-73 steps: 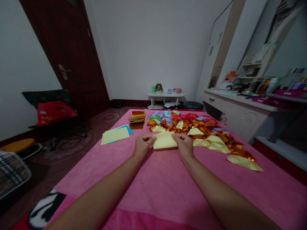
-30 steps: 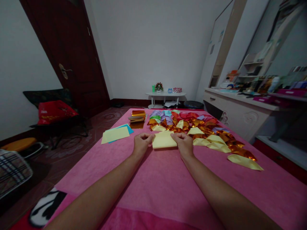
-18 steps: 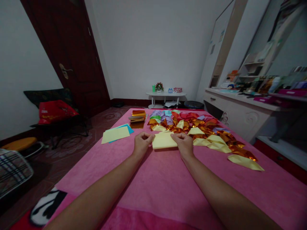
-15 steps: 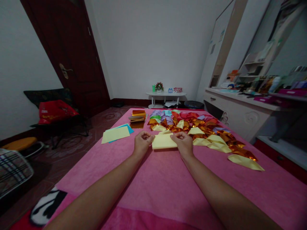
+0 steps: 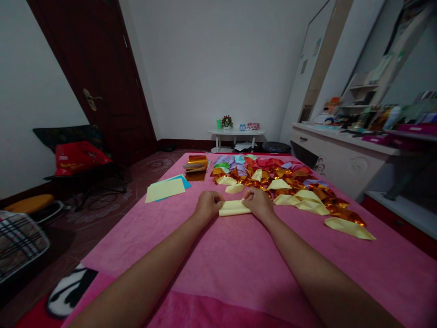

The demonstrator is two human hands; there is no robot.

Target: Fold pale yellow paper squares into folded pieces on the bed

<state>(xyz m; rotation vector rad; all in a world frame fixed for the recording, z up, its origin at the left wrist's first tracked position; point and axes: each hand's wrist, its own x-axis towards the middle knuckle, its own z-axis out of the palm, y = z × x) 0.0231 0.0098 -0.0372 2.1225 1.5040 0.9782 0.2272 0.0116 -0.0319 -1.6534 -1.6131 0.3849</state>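
Note:
A folded sheet of yellow paper (image 5: 235,208) lies between my hands, low over the pink cloth (image 5: 218,259). My left hand (image 5: 208,205) pinches its left end, and my right hand (image 5: 257,202) grips the right end, with the fingers curled at the top edge. Just beyond my hands are folded yellow paper pieces (image 5: 234,188). Flat sheets of yellow paper (image 5: 165,191) rest to the left, with blue paper (image 5: 186,181) showing from under them.
Behind these sits a stack of shiny gold paper (image 5: 196,165). Many folded gold foil pieces (image 5: 310,187) and coloured ones spread across the far right. A white dresser (image 5: 337,146) stands at the right, a small white table (image 5: 235,132) by the wall, a red bag (image 5: 80,158) at the left.
The yellow paper between my hands has become a narrower strip, its top folded down towards me. Both hands have come slightly closer to each other.

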